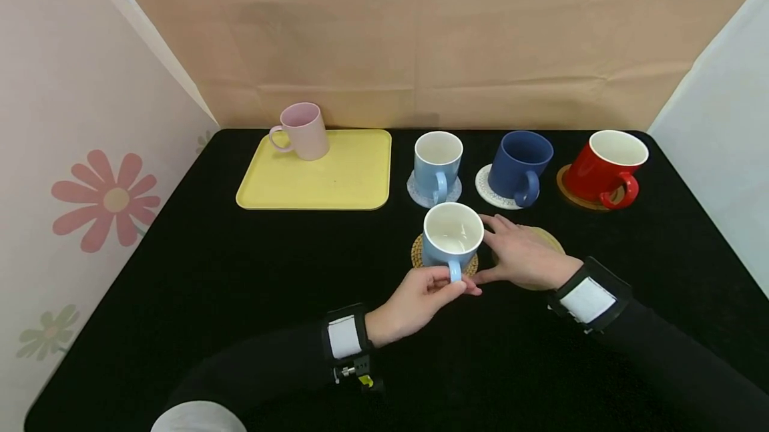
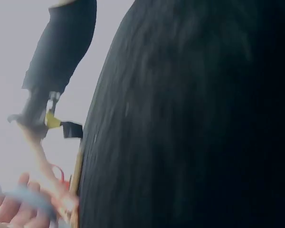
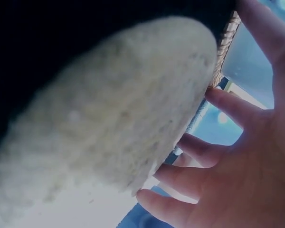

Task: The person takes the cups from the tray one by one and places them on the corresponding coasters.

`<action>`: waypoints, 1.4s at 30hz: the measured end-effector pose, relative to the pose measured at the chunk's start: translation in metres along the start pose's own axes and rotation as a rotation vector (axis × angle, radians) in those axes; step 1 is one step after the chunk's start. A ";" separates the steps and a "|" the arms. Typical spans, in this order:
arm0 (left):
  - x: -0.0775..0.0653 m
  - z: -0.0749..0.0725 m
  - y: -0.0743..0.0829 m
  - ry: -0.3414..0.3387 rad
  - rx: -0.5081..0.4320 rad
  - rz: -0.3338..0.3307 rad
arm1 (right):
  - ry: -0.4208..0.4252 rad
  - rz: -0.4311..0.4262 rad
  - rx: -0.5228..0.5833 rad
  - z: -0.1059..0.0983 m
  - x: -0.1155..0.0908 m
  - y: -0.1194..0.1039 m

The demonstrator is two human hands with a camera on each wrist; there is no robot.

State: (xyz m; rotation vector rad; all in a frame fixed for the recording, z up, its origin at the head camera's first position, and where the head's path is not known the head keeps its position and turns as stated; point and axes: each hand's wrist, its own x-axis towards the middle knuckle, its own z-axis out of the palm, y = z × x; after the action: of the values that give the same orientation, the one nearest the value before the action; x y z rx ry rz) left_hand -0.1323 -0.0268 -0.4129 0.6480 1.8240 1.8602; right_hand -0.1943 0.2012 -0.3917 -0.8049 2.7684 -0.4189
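Note:
My left hand (image 1: 420, 298) pinches the handle of a light blue mug (image 1: 453, 238) with a white inside. In the left wrist view, its fingers (image 2: 19, 209) show blurred around the blue handle. The mug is over a woven coaster (image 1: 417, 252), whose edges show on both sides. Just right of the mug, my right hand (image 1: 519, 252) is spread, fingertips close to the mug and the woven coaster. Beneath that hand lies a round cream coaster (image 3: 133, 104), partly hidden by it in the head view.
Behind stand another light blue mug (image 1: 437, 158), a dark blue mug (image 1: 519, 168) and a red mug (image 1: 601, 168), each on a coaster. A yellow tray (image 1: 336, 185) at the back left bears a pink mug (image 1: 308, 135). Walls border the black table (image 1: 288, 265) at the back and sides.

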 end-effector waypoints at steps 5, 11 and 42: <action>0.001 -0.030 0.008 -0.071 0.123 -0.021 | -0.001 -0.014 0.002 -0.002 -0.001 0.001; -0.008 -0.079 0.017 -0.044 0.293 0.016 | -0.019 -0.007 0.042 -0.006 -0.006 0.006; 0.018 -0.306 0.044 0.962 0.555 -0.174 | -0.009 0.011 0.013 0.000 -0.014 0.018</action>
State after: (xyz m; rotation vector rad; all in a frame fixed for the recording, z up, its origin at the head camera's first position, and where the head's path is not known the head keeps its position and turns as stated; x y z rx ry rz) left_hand -0.3354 -0.2572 -0.3725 -0.3535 2.9225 1.6496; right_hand -0.1911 0.2234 -0.3956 -0.7862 2.7572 -0.4296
